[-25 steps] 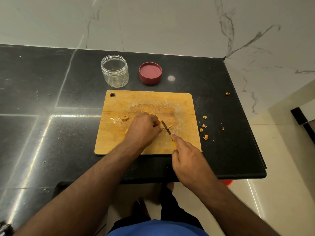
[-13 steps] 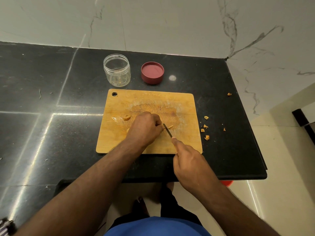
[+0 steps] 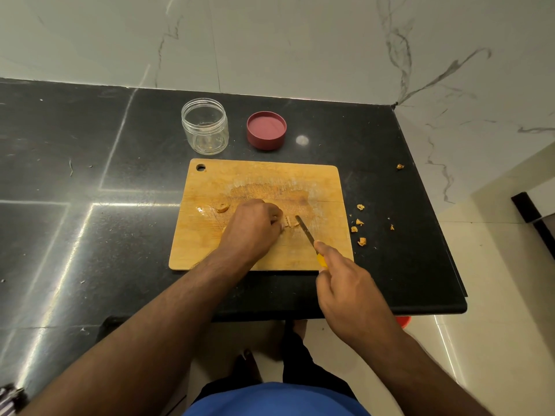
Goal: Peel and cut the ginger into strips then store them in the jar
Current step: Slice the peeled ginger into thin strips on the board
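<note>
Left hand (image 3: 252,228) pins pale ginger (image 3: 290,221) (scored wooden board (image 3: 264,181)); right hand (image 3: 350,291) grips knife (image 3: 304,231)

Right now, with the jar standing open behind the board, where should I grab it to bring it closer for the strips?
Grip the jar round its clear side wall, below the threaded rim, coming from the left. It stands upright with its mouth open; the red lid sits apart on its right and the cutting board lies in front, so the left looks least crowded.

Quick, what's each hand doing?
Left hand: curled, holding the ginger on the board.
Right hand: gripping the knife.
</note>
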{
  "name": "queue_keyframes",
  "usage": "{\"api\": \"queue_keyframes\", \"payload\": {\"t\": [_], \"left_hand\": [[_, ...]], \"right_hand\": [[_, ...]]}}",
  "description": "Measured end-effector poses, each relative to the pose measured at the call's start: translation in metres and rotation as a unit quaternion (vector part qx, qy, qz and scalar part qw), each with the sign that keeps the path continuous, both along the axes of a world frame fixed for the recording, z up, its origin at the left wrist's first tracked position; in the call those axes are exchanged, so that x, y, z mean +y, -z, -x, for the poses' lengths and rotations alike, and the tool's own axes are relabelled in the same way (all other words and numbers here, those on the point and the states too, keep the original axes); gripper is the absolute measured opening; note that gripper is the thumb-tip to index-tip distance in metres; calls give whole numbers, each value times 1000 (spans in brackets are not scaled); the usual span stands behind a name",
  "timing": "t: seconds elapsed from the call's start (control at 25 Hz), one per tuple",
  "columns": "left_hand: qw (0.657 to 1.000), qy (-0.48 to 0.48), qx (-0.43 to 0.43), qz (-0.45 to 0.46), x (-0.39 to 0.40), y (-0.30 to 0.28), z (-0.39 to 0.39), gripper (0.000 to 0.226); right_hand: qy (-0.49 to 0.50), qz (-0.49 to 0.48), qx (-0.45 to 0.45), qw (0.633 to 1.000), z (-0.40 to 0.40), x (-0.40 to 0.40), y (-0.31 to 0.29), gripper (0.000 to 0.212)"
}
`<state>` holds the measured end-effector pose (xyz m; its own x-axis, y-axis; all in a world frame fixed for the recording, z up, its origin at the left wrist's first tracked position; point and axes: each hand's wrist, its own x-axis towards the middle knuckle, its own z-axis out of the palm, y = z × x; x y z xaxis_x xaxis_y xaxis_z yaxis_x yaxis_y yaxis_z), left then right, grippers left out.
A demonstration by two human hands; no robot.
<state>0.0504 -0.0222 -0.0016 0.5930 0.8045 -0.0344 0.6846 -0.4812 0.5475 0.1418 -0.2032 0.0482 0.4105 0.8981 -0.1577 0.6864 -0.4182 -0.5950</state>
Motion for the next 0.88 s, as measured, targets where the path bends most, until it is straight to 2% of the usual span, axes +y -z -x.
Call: {"api": "queue_keyframes", "payload": {"t": [0.6, 0.72, 0.88], "left_hand": [[1000, -23, 0, 21, -1, 0, 0, 21], [999, -26, 0, 26, 0, 1, 0, 20], [999, -32, 5, 31, 0, 1, -2, 21]], "right_hand": [[-10, 33, 12, 999, 0, 4, 8, 49], [6, 13, -13, 1000, -5, 5, 8, 49], [-4, -2, 10, 1000, -3, 6, 7, 49]]}}
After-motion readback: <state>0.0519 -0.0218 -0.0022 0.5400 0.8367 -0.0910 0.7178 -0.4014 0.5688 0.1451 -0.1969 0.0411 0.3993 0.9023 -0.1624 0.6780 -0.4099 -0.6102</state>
